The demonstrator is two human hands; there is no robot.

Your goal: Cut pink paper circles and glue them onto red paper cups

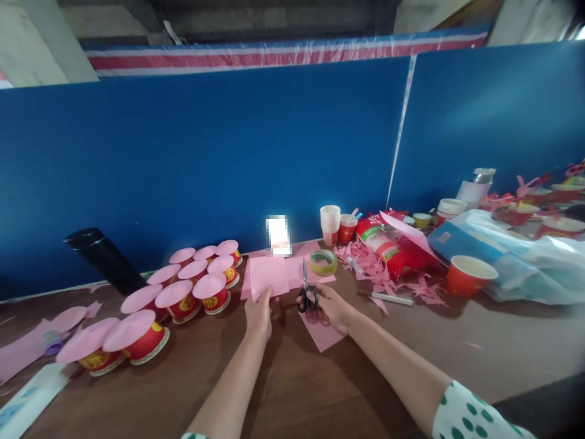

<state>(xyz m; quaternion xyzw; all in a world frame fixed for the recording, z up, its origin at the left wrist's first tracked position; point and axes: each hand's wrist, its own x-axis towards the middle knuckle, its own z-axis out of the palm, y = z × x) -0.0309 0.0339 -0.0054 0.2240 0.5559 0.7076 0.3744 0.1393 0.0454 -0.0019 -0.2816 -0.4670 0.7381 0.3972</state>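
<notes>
My left hand (259, 314) pinches the lower edge of a square of pink paper (269, 277), which bears a faint drawn circle. In my right hand (333, 305) is a pair of black-handled scissors (308, 296), blades pointing away from me. Under the right hand lies another pink sheet (321, 332) on the table. A roll of yellow-green tape (323, 263) rests just beyond the scissors, on more pink paper. To the left stand several upturned red paper cups (145, 341), each topped with a pink paper disc (129, 330).
A black bottle (107, 259) leans at the back left. On the right are pink scraps (427, 289), a white marker (392, 299), a red packet (388, 247), a red cup (470, 275) and a plastic bag (530, 256). A blue partition (228, 152) closes off the back.
</notes>
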